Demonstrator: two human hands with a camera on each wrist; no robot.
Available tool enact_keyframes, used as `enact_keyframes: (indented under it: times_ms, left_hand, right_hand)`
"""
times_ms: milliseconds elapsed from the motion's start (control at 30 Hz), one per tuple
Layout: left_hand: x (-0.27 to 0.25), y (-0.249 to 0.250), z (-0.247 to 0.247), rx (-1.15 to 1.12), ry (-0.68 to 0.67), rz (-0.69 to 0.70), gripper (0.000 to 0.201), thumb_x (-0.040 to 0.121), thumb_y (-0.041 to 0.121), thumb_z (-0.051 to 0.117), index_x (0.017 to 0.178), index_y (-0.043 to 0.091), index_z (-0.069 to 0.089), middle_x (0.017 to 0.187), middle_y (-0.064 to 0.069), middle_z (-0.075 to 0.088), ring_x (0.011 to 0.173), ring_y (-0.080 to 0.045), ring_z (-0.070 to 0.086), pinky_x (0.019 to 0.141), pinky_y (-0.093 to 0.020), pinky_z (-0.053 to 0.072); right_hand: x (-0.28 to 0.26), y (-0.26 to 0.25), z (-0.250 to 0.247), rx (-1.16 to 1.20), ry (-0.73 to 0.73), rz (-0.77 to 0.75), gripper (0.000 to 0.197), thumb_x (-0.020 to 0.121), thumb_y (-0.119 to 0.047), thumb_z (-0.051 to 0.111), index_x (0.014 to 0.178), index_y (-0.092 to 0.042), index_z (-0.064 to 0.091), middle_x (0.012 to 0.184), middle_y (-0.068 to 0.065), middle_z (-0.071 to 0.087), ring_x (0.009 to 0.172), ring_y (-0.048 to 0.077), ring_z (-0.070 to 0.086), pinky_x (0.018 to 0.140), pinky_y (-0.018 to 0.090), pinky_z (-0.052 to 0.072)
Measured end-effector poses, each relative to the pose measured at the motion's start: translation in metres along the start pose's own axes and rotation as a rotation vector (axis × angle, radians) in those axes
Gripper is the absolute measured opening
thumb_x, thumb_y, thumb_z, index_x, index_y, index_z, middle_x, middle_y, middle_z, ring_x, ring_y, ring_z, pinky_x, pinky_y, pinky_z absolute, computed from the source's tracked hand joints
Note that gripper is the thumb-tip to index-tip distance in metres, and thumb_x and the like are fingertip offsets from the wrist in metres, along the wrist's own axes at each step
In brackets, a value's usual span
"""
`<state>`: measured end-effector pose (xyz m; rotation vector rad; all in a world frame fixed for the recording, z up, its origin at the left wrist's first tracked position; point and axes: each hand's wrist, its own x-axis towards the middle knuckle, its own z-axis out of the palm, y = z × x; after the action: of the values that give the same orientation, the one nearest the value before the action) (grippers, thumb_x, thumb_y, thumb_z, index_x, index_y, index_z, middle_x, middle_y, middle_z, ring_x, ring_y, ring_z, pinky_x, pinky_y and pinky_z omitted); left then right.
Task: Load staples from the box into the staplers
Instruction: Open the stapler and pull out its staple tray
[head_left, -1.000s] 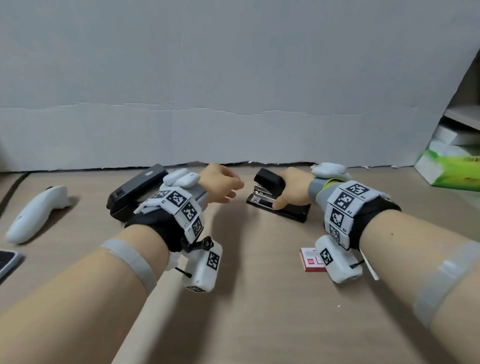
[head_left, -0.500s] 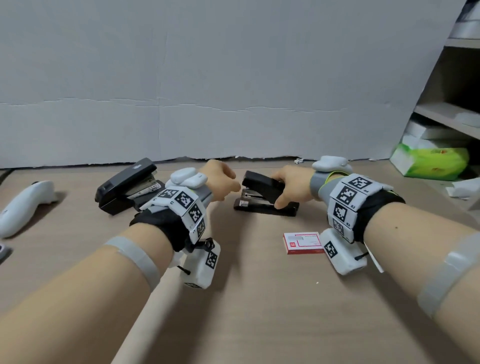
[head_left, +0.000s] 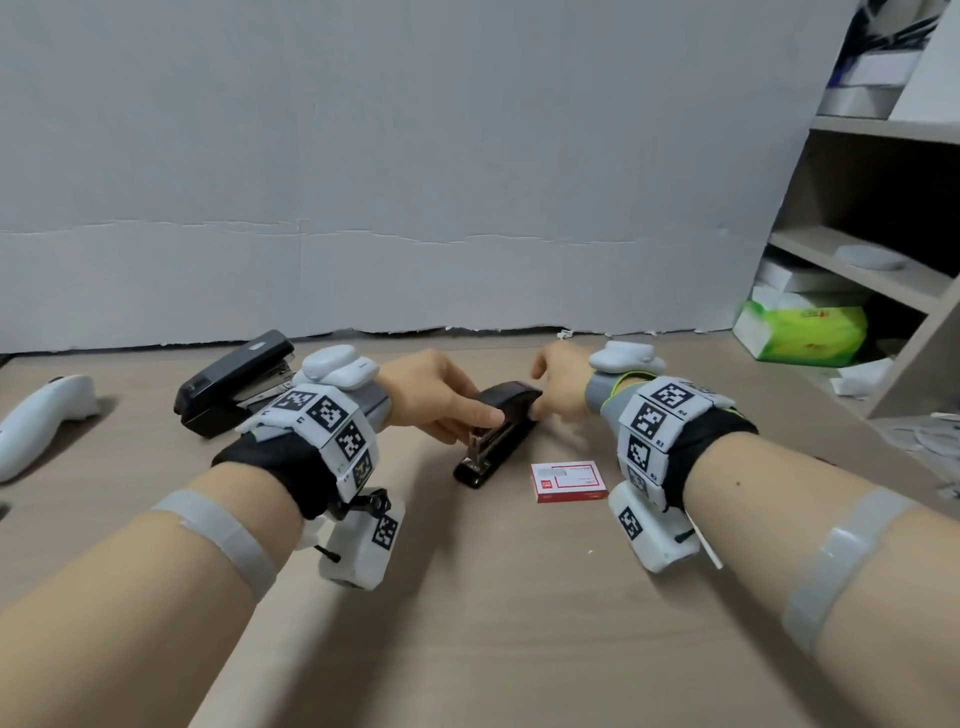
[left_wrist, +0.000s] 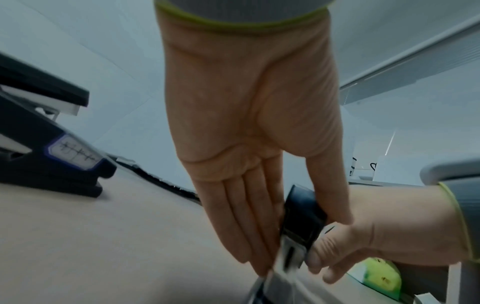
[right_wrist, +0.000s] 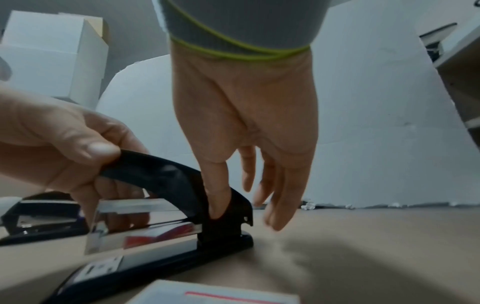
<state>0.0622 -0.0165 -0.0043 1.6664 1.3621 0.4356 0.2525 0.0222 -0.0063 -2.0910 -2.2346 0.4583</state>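
Note:
A small black stapler (head_left: 501, 434) lies mid-table with its metal front end pointing at me. My left hand (head_left: 467, 415) pinches its top cover (right_wrist: 161, 174), thumb on top and fingers down the far side of the shiny magazine (right_wrist: 135, 207). At the hinge end my right hand (head_left: 543, 400) holds the stapler, the thumb (right_wrist: 218, 195) pressed into the rear and the other fingers reaching down behind it. The red-and-white staple box (head_left: 569, 482) lies closed on the table just right of the stapler's front. A second, larger black stapler (head_left: 234, 389) sits at the back left, untouched.
A white handheld controller (head_left: 41, 423) lies at the far left. A grey board (head_left: 415, 208) stands along the table's back edge. At the right is a shelf unit (head_left: 883, 260) with a green tissue pack (head_left: 805, 332) and white boxes.
The small stapler has turned from lying sideways to pointing its front at me, closer to the staple box. My left hand has moved from beside it onto its cover.

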Motion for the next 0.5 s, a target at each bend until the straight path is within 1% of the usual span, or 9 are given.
enact_keyframes:
  times_ms: [100,167,233,267,300,333,367,433,500]
  left_hand:
    - [-0.011,0.009,-0.005,0.004,-0.071,-0.021,0.039,0.085,0.033,0.073,0.097,-0.004,0.072,0.091,-0.018,0.076,0.087,-0.026,0.075,0.083,-0.036,0.06]
    - [-0.014,0.012,-0.008,-0.005,-0.044,-0.019,0.037,0.086,0.033,0.071,0.092,-0.004,0.07,0.088,-0.02,0.076,0.081,-0.027,0.075,0.078,-0.035,0.061]
    - [-0.011,0.012,-0.013,0.024,0.082,0.018,0.029,0.086,0.029,0.073,0.09,0.0,0.07,0.082,-0.015,0.076,0.075,-0.023,0.074,0.068,-0.029,0.061]
    - [-0.008,0.012,-0.014,0.051,0.186,0.051,0.022,0.086,0.024,0.073,0.09,0.002,0.071,0.081,-0.011,0.075,0.075,-0.021,0.072,0.066,-0.027,0.06]
    - [-0.006,0.012,-0.015,0.082,0.274,0.081,0.013,0.086,0.018,0.071,0.092,0.006,0.072,0.083,-0.007,0.072,0.077,-0.019,0.069,0.066,-0.027,0.06]
    - [-0.004,0.011,-0.015,0.101,0.317,0.102,0.012,0.085,0.01,0.068,0.096,0.012,0.072,0.088,-0.004,0.069,0.084,-0.018,0.066,0.071,-0.029,0.059]
    - [-0.001,0.011,-0.014,0.133,0.291,0.108,0.025,0.082,0.003,0.063,0.1,0.018,0.073,0.097,-0.002,0.068,0.093,-0.017,0.064,0.078,-0.031,0.057]
    - [0.0,0.01,-0.007,0.243,0.119,0.09,0.046,0.07,0.003,0.062,0.106,0.031,0.07,0.115,0.0,0.066,0.11,-0.015,0.058,0.092,-0.033,0.05]
    - [0.002,0.01,0.001,0.377,-0.024,0.091,0.053,0.067,0.005,0.065,0.113,0.033,0.066,0.117,0.001,0.065,0.109,-0.017,0.056,0.094,-0.032,0.048]
  right_hand:
    - [0.001,-0.007,0.008,0.23,-0.047,-0.139,0.036,0.082,-0.01,0.067,0.117,-0.011,0.062,0.097,0.005,0.067,0.079,0.023,0.063,0.075,0.036,0.06]
    - [-0.003,-0.013,0.011,0.349,-0.109,-0.229,0.036,0.088,0.0,0.058,0.123,-0.008,0.061,0.103,0.004,0.069,0.083,0.018,0.062,0.074,0.032,0.055]
    - [-0.005,-0.014,0.011,0.367,-0.14,-0.275,0.043,0.089,0.005,0.049,0.128,-0.01,0.058,0.113,0.002,0.069,0.084,0.012,0.063,0.073,0.032,0.057]
    - [-0.007,-0.013,0.01,0.36,-0.147,-0.288,0.048,0.087,0.007,0.045,0.13,-0.011,0.056,0.111,-0.001,0.069,0.082,0.009,0.063,0.07,0.033,0.056]
    - [-0.009,-0.01,0.008,0.344,-0.15,-0.287,0.05,0.085,0.008,0.043,0.13,-0.012,0.055,0.106,-0.005,0.069,0.08,0.009,0.062,0.07,0.036,0.057]
    - [-0.012,-0.008,0.006,0.319,-0.151,-0.281,0.049,0.084,0.006,0.044,0.127,-0.015,0.056,0.1,-0.007,0.068,0.08,0.013,0.063,0.073,0.039,0.057]
    - [-0.016,-0.005,0.003,0.299,-0.155,-0.276,0.046,0.084,0.002,0.047,0.123,-0.02,0.055,0.096,-0.006,0.068,0.079,0.017,0.064,0.076,0.04,0.057]
    - [-0.027,-0.005,0.0,0.22,-0.196,-0.3,0.036,0.082,-0.007,0.055,0.11,-0.029,0.053,0.092,-0.001,0.069,0.077,0.022,0.065,0.074,0.038,0.057]
    - [-0.037,-0.005,-0.002,0.107,-0.234,-0.328,0.028,0.079,-0.013,0.062,0.102,-0.027,0.055,0.086,-0.001,0.066,0.077,0.021,0.062,0.07,0.033,0.051]
